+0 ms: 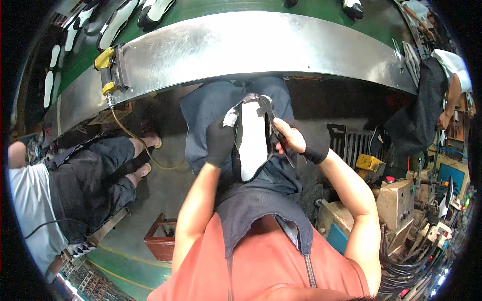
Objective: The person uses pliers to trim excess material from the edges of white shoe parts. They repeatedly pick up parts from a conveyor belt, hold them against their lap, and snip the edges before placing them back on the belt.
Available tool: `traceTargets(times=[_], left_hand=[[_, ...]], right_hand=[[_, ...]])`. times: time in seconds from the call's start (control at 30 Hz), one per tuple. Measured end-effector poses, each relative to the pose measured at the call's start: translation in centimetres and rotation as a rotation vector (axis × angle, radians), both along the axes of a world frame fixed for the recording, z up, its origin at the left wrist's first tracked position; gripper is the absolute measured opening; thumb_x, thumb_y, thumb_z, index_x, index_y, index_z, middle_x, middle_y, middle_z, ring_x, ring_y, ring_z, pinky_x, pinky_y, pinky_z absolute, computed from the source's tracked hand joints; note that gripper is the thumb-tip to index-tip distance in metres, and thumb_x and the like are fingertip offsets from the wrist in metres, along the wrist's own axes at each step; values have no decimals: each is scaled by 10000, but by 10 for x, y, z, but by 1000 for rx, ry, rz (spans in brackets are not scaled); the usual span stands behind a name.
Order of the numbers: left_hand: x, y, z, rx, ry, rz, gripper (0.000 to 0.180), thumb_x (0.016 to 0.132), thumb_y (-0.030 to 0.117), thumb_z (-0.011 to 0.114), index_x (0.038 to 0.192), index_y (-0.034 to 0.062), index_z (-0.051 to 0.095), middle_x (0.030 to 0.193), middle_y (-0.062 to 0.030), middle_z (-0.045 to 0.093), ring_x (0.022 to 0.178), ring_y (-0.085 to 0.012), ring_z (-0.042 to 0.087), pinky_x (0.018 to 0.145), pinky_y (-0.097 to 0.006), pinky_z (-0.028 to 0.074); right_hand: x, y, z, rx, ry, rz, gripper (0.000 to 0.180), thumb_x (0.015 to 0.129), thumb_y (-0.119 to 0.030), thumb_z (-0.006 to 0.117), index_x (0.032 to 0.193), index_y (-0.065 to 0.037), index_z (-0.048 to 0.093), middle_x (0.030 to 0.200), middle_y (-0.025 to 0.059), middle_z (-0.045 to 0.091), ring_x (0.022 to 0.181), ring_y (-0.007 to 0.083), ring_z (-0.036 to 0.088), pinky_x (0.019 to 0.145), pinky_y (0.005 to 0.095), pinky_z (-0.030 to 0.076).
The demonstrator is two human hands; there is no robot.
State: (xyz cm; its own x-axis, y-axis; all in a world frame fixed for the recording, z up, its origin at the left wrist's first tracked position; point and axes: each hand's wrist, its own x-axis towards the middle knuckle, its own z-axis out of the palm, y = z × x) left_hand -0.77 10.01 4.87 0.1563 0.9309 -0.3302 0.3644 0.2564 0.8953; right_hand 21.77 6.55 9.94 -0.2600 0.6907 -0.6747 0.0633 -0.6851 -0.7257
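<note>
An unfinished shoe (253, 143) rests upside down over my lap, its white insole board facing up and dark upper material around the edge. My left hand (220, 142), in a black glove, is closed around the shoe's left side. Silvery crinkled material (231, 118) shows by those fingertips. On the shoe's right side is my right hand (295, 139), with bare fingers and a black wrist cover. Its fingers are curled round a slim dark hand tool (287, 156), whose exact kind I cannot make out.
Ahead runs a shiny metal ledge (251, 45) beside a green conveyor (201, 10) carrying shoe parts (115, 25). A yellow-and-black air tool (106, 67) hangs there on a hose. People stand at left (85, 185) and right (427, 95). Machinery (396, 200) fills the right side.
</note>
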Motion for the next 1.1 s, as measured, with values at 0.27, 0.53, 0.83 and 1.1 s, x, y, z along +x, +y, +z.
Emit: traceTargets(times=[0.27,0.53,0.83,1.1], left_hand=[[-18,-51,28,211,203,-401,499,863,186,528,1300,-28,419,1166,-308,534,1055,-427,546,887,-424,457],[-20,-51,9,-179,-480,-246,389,935,201,478,1266,-3,463,1105,-145,603,967,-261,603,874,-348,471],[61,-42,8,603,487,-202,731,804,228,568,1336,-140,227,1340,-337,342,1228,-478,372,1083,-449,275],[32,-50,-36,473,212,-166,871,796,318,642,1388,-75,138,1371,-335,304,1296,-434,328,1036,-426,352]], right_hand=[[24,-16,-17,78,-16,226,482,962,-485,414,977,-67,656,908,13,643,831,137,589,767,295,467],[-13,-37,26,468,-723,633,428,944,-348,417,904,22,629,839,273,609,740,435,603,670,462,484],[59,-21,46,133,-257,639,427,962,-407,450,1147,-43,574,889,121,648,668,179,654,611,318,525],[-3,-35,71,1049,-444,559,206,906,-206,566,876,-2,573,747,202,555,695,351,537,614,392,432]])
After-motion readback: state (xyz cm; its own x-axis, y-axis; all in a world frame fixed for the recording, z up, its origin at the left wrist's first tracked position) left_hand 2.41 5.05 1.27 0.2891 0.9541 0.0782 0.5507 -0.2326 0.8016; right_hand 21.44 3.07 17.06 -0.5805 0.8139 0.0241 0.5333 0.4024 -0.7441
